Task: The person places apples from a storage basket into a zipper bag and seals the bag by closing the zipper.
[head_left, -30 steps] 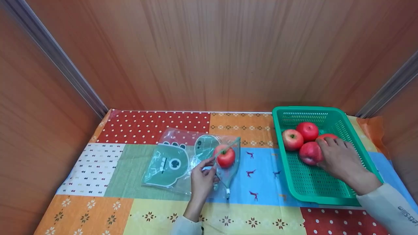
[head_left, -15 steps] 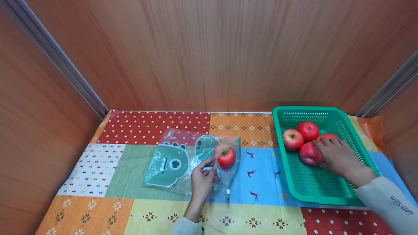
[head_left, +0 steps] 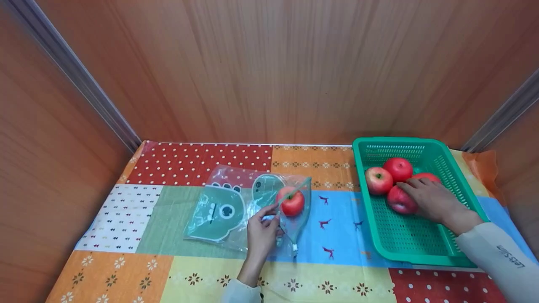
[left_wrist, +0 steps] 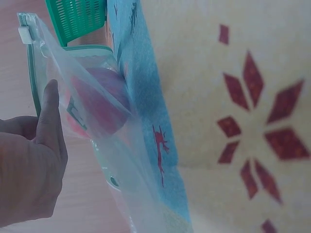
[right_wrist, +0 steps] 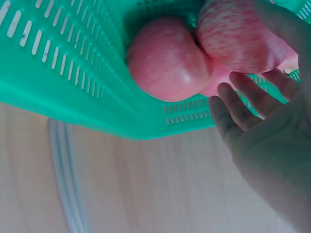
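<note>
On the middle of the patterned cloth [head_left: 328, 275], held the rim of a clear bag [head_left: 215, 219] between the thumb and fingers of the left hand [head_left: 262, 233]. Had the bag laid flat, long axis running left to right, mouth pointing right toward the green basket [head_left: 406, 240]. Had the white slider [head_left: 295, 247] at the near end of the zip strip [left_wrist: 33, 82], and the upper edge drawn back into a three-cornered gap, with one red apple [head_left: 292, 206] inside, just behind the mouth.

At the right, reached the right hand [head_left: 433, 204] over the basket's right wall to the nearest apple [head_left: 401, 202], thumb and fingers wide, loosely bent around it; could not tell how firmly pressed.

Had a strip of blue cloth between bag mouth and basket as room, and basket floor stretching nearside of the four apples. Beyond the cloth's far edge, met a wood panel [head_left: 269, 71].
</note>
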Demonstrator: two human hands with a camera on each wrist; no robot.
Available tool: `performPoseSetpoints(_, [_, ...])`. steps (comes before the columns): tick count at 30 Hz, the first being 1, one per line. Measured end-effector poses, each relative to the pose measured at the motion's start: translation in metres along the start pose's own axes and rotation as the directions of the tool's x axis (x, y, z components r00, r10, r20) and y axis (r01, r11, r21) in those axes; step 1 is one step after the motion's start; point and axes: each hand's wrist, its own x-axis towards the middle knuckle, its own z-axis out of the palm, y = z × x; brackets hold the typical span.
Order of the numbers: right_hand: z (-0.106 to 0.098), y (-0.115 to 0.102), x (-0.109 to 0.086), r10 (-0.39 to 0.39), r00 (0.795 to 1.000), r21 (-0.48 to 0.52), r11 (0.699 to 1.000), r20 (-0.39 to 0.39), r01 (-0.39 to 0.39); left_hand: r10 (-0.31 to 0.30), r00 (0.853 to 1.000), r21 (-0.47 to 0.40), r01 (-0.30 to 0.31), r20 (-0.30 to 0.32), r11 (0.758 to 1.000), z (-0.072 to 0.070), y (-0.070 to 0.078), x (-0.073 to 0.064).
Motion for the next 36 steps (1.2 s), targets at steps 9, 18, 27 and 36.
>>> performPoseSetpoints(9, [0.005, 0.005, 0.007, 0.008, 0.999, -0.012, 1.0, 0.05, -0.007, -0.015, 1.0, 0.01, 0.015, 0.007, 1.0, 0.0, 0.0, 0.001])
performPoseSetpoints(18, [0.007, 0.001, 0.01, 0.013, 0.998, -0.051, 0.999, 0.067, -0.009, 0.002, 1.0, 0.004, -0.002, 0.004, 1.0, 0.0, -0.001, 0.001])
performPoseSetpoints(27, [0.009, 0.001, 0.006, 0.021, 0.998, -0.068, 0.998, 0.059, -0.017, 0.014, 1.0, -0.003, -0.014, 0.011, 1.0, 0.0, -0.002, 0.003])
performPoseSetpoints(36, [0.002, -0.006, -0.002, 0.003, 1.0, -0.064, 0.998, 0.005, -0.002, -0.011, 1.0, 0.01, 0.011, 0.007, 1.0, -0.001, -0.002, 0.002])
